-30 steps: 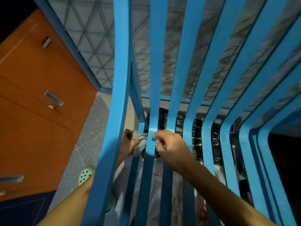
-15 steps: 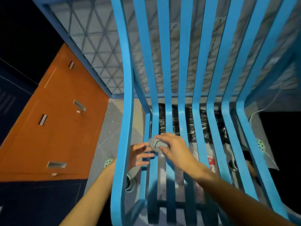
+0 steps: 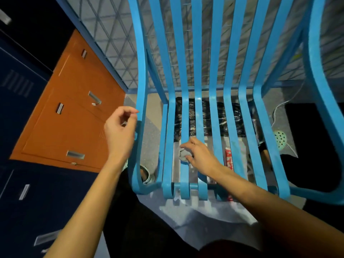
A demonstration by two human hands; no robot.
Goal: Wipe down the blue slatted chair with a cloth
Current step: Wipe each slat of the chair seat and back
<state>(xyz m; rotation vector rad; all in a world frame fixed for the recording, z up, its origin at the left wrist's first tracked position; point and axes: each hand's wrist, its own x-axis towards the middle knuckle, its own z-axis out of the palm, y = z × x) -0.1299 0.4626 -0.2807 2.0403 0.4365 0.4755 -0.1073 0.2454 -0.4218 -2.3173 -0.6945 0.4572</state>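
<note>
Far left of frame: dark blue lockers. Beside them, an orange cabinet with metal handles.

Left hand, left of centre: raised, fingers loosely curled, holding nothing. It sits just beside the outer left rail of the blue slatted chair. Cannot tell whether the fingertips touch the rail.

Chair fills centre and right. Its back slats run up to the top edge and its seat slats curl over at the front lip. Wire mesh panel behind it, upper left.

Right hand, centre of frame: on the seat, fingers curled over a wadded grey cloth. The cloth is pressed onto the seat slats, left of the seat's middle.

Below the seat, seen through the gaps: black plastic sheeting. Right of centre: a pale green perforated shoe on the floor.
</note>
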